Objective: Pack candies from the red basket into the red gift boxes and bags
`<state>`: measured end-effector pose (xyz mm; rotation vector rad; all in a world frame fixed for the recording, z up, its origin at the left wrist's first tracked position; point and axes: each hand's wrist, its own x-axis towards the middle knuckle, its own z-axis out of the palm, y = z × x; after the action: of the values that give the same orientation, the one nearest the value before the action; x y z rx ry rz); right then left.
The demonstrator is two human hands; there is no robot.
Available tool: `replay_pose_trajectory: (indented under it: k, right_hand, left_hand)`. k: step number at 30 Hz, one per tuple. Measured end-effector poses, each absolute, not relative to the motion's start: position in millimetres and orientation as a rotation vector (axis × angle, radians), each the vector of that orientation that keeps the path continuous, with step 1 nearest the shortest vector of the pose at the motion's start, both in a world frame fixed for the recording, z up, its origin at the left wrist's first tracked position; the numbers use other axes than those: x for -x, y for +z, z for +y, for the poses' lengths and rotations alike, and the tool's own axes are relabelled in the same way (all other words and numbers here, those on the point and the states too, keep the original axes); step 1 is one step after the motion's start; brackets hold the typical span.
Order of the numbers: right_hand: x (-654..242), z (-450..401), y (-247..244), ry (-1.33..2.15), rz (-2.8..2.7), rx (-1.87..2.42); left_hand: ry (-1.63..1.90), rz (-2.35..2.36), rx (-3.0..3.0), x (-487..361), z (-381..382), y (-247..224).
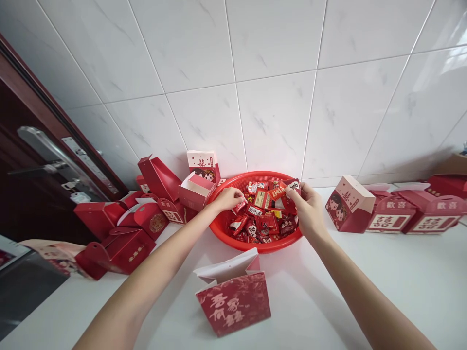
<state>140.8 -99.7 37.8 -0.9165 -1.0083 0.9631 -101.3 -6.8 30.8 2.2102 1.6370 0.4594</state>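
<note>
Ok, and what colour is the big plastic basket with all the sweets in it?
The oval plastic basket is bright red, seen best in the head view.

— Home or shop?
— Most likely a home, judging by the dark red door (22, 109) with a metal handle (69, 164) and the wall (277, 121) of glossy, marbled tiles (197, 43).
— Which room?
— Hard to tell from a plain white surface (394, 272), set along the wall, and a window-like reflection (456, 58) on the tiles, far right.
</note>
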Motion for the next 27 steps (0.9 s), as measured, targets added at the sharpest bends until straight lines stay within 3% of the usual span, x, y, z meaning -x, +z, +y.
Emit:
replay_pose_trajectory:
  k: [7, 27]
  right_hand:
    - [-140.0, -100.7, 37.6, 0.97, -1.002, 0.918]
    - [-140.4, -99.4, 37.9, 0.929, -1.024, 0.947]
  left_hand:
    - [0.622, 1.646, -2.06, 104.7, 1.2, 26.1]
    - [0.603, 1.713, -2.053, 105.4, -2.2, 30.0]
